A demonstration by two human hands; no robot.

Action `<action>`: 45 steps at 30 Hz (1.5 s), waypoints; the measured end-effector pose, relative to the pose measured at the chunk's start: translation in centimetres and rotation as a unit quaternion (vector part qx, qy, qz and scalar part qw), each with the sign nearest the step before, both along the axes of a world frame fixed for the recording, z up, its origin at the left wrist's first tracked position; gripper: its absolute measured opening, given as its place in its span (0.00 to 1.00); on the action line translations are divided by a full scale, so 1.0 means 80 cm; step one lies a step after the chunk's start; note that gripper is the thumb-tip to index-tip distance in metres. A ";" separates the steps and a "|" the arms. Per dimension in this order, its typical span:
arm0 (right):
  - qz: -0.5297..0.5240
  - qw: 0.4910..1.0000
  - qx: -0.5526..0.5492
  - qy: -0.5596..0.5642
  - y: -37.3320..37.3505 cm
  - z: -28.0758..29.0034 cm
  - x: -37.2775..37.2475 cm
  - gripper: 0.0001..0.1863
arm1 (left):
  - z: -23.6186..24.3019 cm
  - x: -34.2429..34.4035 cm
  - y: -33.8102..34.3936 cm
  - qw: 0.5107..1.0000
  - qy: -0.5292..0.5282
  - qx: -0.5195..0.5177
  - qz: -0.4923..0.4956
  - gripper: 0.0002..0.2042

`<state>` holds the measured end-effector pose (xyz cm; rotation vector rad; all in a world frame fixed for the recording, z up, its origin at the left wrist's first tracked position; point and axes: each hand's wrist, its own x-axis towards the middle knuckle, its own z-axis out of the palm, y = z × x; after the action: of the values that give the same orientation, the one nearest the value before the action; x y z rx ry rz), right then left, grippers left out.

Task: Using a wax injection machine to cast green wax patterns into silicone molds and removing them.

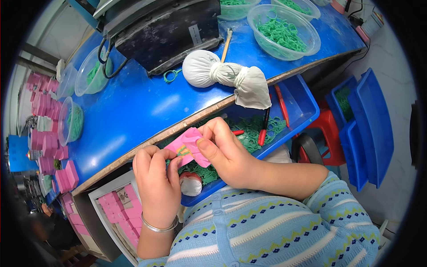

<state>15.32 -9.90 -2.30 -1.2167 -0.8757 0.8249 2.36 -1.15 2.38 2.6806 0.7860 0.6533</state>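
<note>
A pink rubber mould (193, 138) is bent between my two hands, with a small green wax piece showing in its yellowish middle. My left hand (153, 175) pinches its left end with thumb and fingers. The other end is gripped by my right hand (229, 155), its thumb pressed on the folded pink rubber. Below the hands is a blue tray (307, 104) with many green wax pieces (255, 129), red-handled tools (262, 135) and a white, red-edged round thing (191, 184) that I cannot name.
A tied white cloth bag (200, 69) overhangs the blue table's (129, 111) edge, beside a wooden stick (227, 44). A dark machine (169, 38) stands behind. Clear bowls (284, 33) hold green pieces. A drawer (118, 209) holds pink blocks. Blue bins (373, 129) and a red stool (329, 133) stand right.
</note>
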 end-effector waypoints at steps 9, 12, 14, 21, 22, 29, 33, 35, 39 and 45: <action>0.019 0.998 -0.027 0.048 0.002 -0.002 0.003 0.15 | -0.007 -0.013 0.002 0.993 -0.074 -0.088 -0.021 0.08; 0.018 0.991 0.013 0.134 0.008 0.000 -0.001 0.14 | -0.005 -0.014 -0.009 0.849 -0.362 -0.379 -0.069 0.06; 0.016 0.982 0.057 0.177 0.011 0.001 0.000 0.14 | 0.001 -0.015 -0.002 0.750 -0.408 -0.509 -0.108 0.06; 0.201 0.956 0.011 0.212 0.005 -0.008 0.018 0.09 | -0.018 -0.003 -0.004 0.627 -0.396 -0.669 -0.053 0.07; 0.200 0.956 0.010 0.213 0.004 -0.001 0.015 0.09 | -0.017 -0.001 -0.006 0.626 -0.395 -0.670 -0.053 0.07; 0.093 0.991 0.085 -0.050 0.006 0.007 0.008 0.02 | -0.017 0.007 -0.016 0.696 -0.345 -0.630 -0.014 0.06; 0.081 0.990 0.086 -0.071 0.005 0.010 0.006 0.04 | -0.023 0.009 -0.011 0.881 -0.317 -0.349 -0.034 0.05; 0.076 0.992 0.076 -0.070 0.003 0.009 0.010 0.05 | -0.024 0.011 -0.008 0.932 -0.280 -0.222 -0.064 0.06; 0.166 0.977 -0.013 0.133 0.002 0.009 0.012 0.10 | -0.016 0.012 -0.009 0.976 -0.195 -0.005 -0.101 0.08; 0.186 0.937 -0.036 0.292 0.004 0.008 0.014 0.11 | -0.032 0.011 -0.009 0.933 -0.277 -0.215 -0.083 0.07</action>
<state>16.45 -9.58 -1.66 -0.7950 -0.5864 1.4468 3.25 -1.88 -0.15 1.9911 0.4698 0.9954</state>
